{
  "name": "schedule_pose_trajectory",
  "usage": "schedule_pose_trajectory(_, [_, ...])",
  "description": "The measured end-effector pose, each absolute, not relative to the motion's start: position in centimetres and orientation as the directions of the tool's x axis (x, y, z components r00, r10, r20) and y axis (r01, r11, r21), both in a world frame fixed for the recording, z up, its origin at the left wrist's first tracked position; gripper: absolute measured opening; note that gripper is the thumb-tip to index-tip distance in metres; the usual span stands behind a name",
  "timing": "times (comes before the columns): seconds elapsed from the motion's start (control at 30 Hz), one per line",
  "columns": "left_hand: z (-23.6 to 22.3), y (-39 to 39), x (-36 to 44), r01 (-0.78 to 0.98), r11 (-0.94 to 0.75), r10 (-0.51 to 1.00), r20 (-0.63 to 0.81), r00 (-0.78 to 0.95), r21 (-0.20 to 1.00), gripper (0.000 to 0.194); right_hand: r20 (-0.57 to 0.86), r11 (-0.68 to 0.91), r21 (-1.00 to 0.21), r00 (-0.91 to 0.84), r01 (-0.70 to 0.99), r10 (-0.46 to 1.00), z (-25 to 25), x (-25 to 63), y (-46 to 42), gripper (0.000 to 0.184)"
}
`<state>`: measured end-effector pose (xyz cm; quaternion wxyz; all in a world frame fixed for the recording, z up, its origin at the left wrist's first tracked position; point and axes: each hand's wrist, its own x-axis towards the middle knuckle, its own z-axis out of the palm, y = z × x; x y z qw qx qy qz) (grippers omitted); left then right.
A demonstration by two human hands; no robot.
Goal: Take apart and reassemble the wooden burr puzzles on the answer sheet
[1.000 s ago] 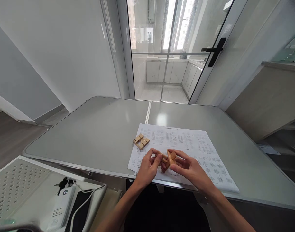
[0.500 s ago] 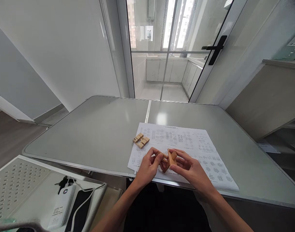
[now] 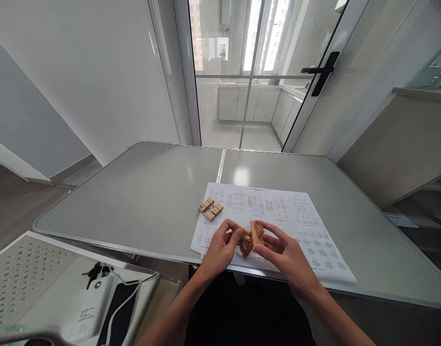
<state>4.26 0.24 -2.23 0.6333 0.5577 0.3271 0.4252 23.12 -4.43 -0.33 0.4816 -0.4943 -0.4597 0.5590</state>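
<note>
Several interlocking wooden puzzle pieces (image 3: 256, 233) are gathered between my two hands, above the near edge of a printed sheet. My left hand (image 3: 223, 244) is closed on pieces at the left of the cluster, thumb on top. With thumb and fingers, my right hand (image 3: 282, 246) grips the upright piece at the right. Fingers hide part of the cluster, so how the pieces fit together is hard to make out. Beyond my left hand, a flat group of small light wooden blocks (image 3: 210, 209) lies on the corner of the printed sheet (image 3: 278, 204), which carries rows of puzzle diagrams.
The grey folding table (image 3: 155, 192) has a seam down its middle. At lower left a white perforated cart (image 3: 29, 278) holds a power bank (image 3: 92, 307), a black phone (image 3: 117, 312), keys and a cable. A glass door (image 3: 256, 86) stands behind the table.
The upright piece in my right hand has turned slightly against the pieces in my left. Both hands stay in nearly the same place.
</note>
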Motion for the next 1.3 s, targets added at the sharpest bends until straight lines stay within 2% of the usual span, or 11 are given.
schedule_pose_trajectory(0.13, [-2.6, 0.4, 4.1, -0.198, 0.014, 0.895, 0.076, 0.439, 0.98, 0.033, -0.112, -0.113, -0.989, -0.023, -0.093, 0.994, -0.3, 22.9, -4.6, 0.069])
schedule_pose_trajectory(0.37, [-2.6, 0.5, 4.2, -0.197, 0.009, 0.898, 0.078, 0.432, 0.98, 0.032, -0.108, -0.109, -0.993, 0.018, 0.034, 0.994, 0.3, 23.0, -4.5, 0.067])
schedule_pose_trajectory(0.6, [-2.0, 0.3, 4.6, -0.263, 0.072, 0.901, 0.05, 0.431, 0.962, 0.036, -0.111, -0.111, -0.991, 0.001, -0.07, 0.994, -0.9, 23.7, -3.8, 0.056])
schedule_pose_trajectory(0.77, [-2.3, 0.5, 4.7, -0.273, 0.104, 0.924, 0.009, 0.383, 0.956, 0.038, -0.085, -0.09, -0.991, -0.048, -0.099, 0.995, -2.1, 23.6, -4.1, 0.064])
schedule_pose_trajectory(1.03, [-2.2, 0.5, 4.7, -0.318, 0.155, 0.928, -0.027, 0.372, 0.935, 0.035, -0.09, -0.09, -0.996, -0.036, -0.012, 0.995, -2.5, 22.2, -4.2, 0.065])
schedule_pose_trajectory(1.3, [-2.5, 0.7, 4.8, -0.327, 0.146, 0.938, -0.025, 0.347, 0.934, 0.038, -0.044, -0.044, -0.999, 0.036, -0.013, 0.998, -2.7, 21.7, -4.1, 0.061])
